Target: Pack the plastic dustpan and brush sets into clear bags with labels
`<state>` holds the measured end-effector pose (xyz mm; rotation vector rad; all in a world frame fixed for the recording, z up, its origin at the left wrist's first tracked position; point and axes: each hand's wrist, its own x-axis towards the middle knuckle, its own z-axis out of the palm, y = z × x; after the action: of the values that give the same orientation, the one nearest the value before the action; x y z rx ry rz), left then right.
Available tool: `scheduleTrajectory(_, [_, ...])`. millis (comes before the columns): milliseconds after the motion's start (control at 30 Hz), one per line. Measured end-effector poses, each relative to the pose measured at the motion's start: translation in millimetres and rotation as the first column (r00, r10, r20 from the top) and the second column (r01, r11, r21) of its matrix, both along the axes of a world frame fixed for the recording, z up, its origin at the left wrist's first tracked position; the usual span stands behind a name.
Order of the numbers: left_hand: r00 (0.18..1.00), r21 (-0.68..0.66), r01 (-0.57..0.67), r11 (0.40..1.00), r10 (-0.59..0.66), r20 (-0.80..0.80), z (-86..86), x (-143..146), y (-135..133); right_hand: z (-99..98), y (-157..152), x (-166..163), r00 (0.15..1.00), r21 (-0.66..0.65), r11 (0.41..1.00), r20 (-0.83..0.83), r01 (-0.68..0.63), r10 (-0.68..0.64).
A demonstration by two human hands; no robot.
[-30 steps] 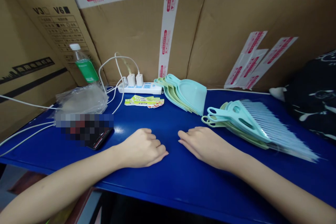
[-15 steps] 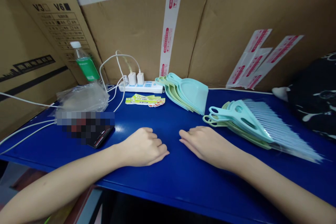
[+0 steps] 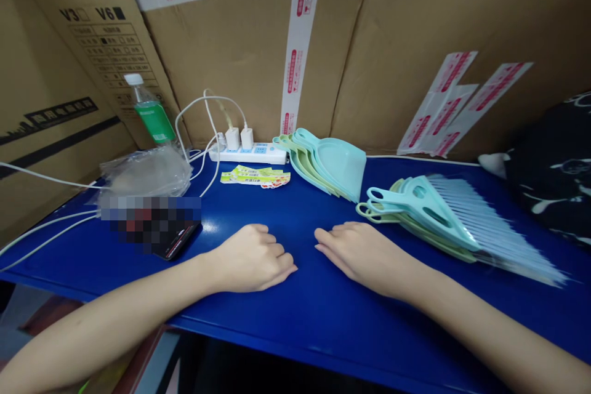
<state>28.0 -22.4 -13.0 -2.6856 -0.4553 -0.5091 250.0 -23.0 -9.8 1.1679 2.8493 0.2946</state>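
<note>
My left hand (image 3: 256, 258) rests on the blue tabletop (image 3: 295, 326), its fingers curled into a loose fist. Across a short gap lies my right hand (image 3: 364, 255), closed too, with its knuckles toward the left one. Nothing shows sticking out of either. Beyond my right hand are stacked small brushes (image 3: 420, 206) in light blue and green, bristles pointing right. Behind them sits a nested stack of dustpans (image 3: 339, 163) in the same colours. Left of my left hand is a black phone-like device (image 3: 178, 243), partly blurred out. Several green-yellow printed labels (image 3: 253, 176) lie farther back.
A white power strip (image 3: 249, 154) with chargers and cables stands against the cardboard boxes (image 3: 231, 49) at the back. At the left are clear plastic bags (image 3: 145, 172) and a green-labelled bottle (image 3: 154, 120). Dark patterned fabric (image 3: 554, 166) sits at the right edge.
</note>
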Motion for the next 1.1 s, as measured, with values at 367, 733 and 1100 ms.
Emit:
scheduleTrajectory(367, [1.000, 0.001, 0.002, 1.000, -0.002, 0.003, -0.3, 1.1, 1.2, -3.9, 1.4, 0.4, 0.999, 0.031, 0.999, -0.037, -0.028, 0.029])
scheduleTrajectory(733, [1.000, -0.015, -0.007, 1.000, 0.007, -0.019, -0.9, 0.0, 0.6, 1.8, 5.9, 4.5, 0.994, 0.005, 0.995, -0.045, -0.100, 0.100])
scheduleTrajectory(1100, [0.999, -0.013, -0.016, 1.000, 0.016, -0.043, -0.5, -0.5, 0.8, 11.2, 4.1, 4.8, 0.997, -0.083, 0.993, 0.021, -0.078, 0.080])
